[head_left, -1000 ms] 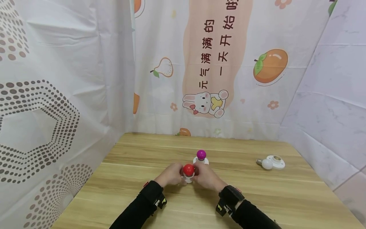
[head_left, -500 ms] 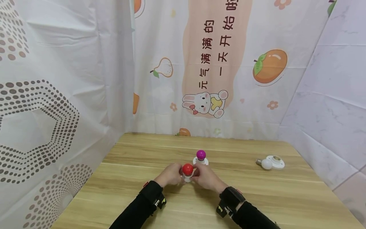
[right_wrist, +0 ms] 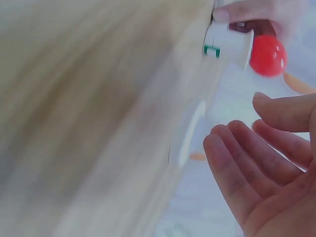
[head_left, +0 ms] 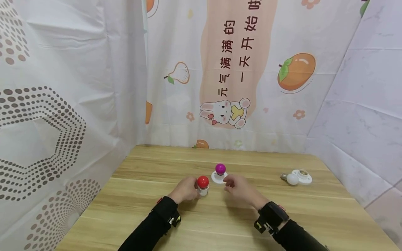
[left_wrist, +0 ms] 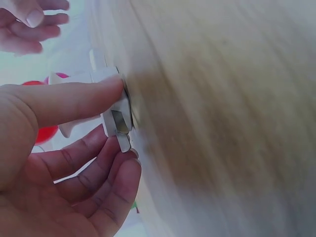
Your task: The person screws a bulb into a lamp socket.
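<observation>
A red light bulb sits upright in a white lamp holder near the middle of the table. My left hand holds that lamp holder low down from the left. In the left wrist view, the thumb presses one side of its white base, with a small metal tab between thumb and fingers. My right hand is apart from it to the right, fingers loosely bent and holding nothing. Just behind, a purple bulb stands in a round white base, close to my right fingertips.
On the right of the wooden table, a white bulb lies against another round lamp base whose socket holds no bulb. A printed curtain hangs behind the table's far edge, with sheets at both sides.
My right hand has let go of the red bulb's lamp holder and moved right. The left hand keeps its grip, and the lamp holder has shifted slightly left and away from me.
</observation>
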`<state>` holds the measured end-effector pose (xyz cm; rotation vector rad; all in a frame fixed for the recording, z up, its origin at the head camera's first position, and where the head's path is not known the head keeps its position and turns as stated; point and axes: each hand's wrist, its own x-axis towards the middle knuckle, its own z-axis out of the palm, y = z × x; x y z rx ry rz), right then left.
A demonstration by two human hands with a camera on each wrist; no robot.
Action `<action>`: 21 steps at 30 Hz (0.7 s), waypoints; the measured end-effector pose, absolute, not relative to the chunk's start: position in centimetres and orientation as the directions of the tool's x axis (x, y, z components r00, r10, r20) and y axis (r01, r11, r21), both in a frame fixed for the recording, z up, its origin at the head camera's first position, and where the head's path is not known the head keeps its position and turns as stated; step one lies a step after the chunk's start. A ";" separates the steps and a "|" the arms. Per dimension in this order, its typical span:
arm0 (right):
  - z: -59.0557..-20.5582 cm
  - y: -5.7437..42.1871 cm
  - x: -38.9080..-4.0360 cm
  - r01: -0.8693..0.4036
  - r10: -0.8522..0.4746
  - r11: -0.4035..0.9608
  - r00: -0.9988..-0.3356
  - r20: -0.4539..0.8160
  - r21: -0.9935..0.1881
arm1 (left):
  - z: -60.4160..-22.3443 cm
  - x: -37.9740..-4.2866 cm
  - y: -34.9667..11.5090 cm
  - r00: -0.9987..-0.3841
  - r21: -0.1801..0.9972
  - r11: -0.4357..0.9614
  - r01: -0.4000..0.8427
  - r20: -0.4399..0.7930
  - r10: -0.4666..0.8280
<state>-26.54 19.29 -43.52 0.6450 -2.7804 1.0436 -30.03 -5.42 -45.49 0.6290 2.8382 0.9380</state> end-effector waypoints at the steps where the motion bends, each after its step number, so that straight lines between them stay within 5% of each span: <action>1: -43.3 19.7 -26.5 -0.436 -0.358 0.675 -0.899 0.253 -0.595 | -45.5 -30.1 -5.4 -0.915 0.589 0.729 0.349 0.045 0.402; 21: -38.7 31.2 -27.9 -0.302 -0.176 0.854 -0.934 0.311 -0.424 | -45.6 -30.9 -5.9 -0.947 0.589 0.755 0.288 0.059 0.315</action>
